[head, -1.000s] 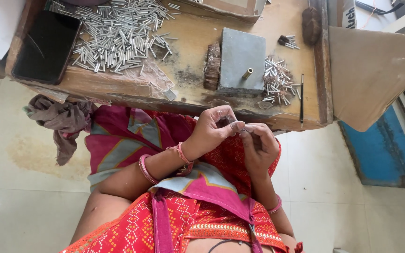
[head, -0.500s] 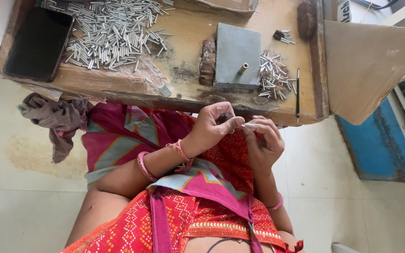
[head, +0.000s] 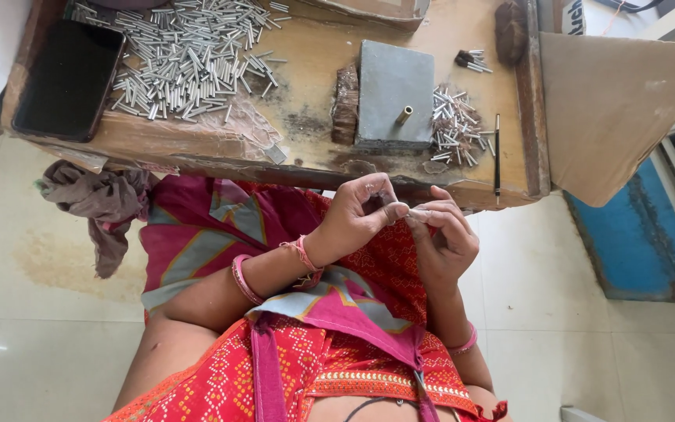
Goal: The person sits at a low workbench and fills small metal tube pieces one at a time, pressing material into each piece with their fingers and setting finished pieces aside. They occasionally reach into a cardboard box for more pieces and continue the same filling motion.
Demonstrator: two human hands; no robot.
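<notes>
A seated worker brings both hands together just below the edge of a low wooden bench (head: 314, 59). The left hand (head: 357, 215) and right hand (head: 443, 238) meet fingertip to fingertip, pinching a small pale piece (head: 413, 212) between them; it is too small to make out clearly. The piece sits between the two hands, above the worker's red patterned lap. On the bench above lie a large heap of short metal tubes (head: 185, 55), a grey block (head: 394, 94) with a brass peg (head: 404, 116), a smaller pile of tubes (head: 456, 125) to its right, and a dark phone (head: 68, 78). A brown cloth (head: 99, 207) hangs off the bench's left corner.
</notes>
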